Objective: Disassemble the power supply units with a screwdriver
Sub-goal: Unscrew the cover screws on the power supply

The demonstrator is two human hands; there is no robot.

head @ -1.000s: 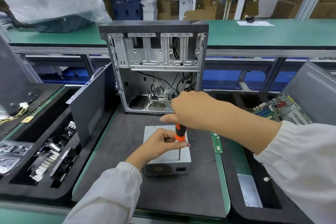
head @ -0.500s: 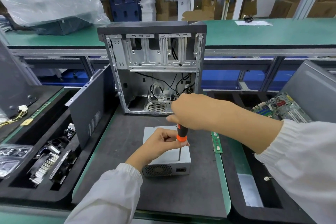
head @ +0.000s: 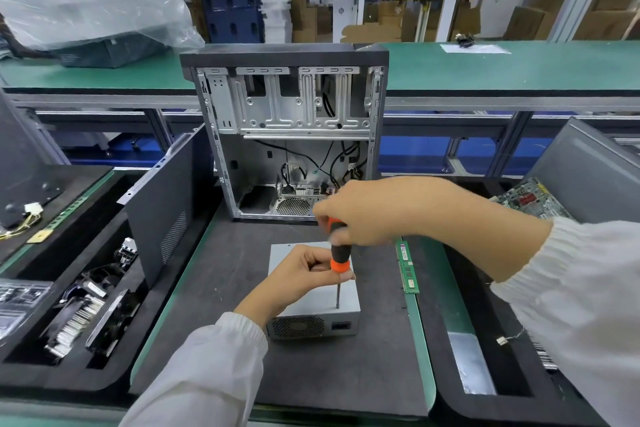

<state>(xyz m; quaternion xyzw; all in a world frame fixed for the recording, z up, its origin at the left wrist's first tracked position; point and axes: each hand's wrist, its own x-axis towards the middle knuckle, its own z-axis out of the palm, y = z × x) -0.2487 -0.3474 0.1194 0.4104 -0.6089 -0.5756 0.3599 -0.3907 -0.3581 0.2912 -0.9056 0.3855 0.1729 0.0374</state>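
The right hand (head: 360,210) grips the screwdriver (head: 338,255) handle to turn it; the left hand (head: 306,272) pinches its collar, steadying the tip on the PSU (head: 313,314).

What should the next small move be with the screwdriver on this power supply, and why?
Probably keep turning the screwdriver in place. Its tip stands upright on the top of the power supply unit near the front right corner, the right hand grips the handle from above, and the left hand pinches its lower collar to steady it. No loosened screw shows.
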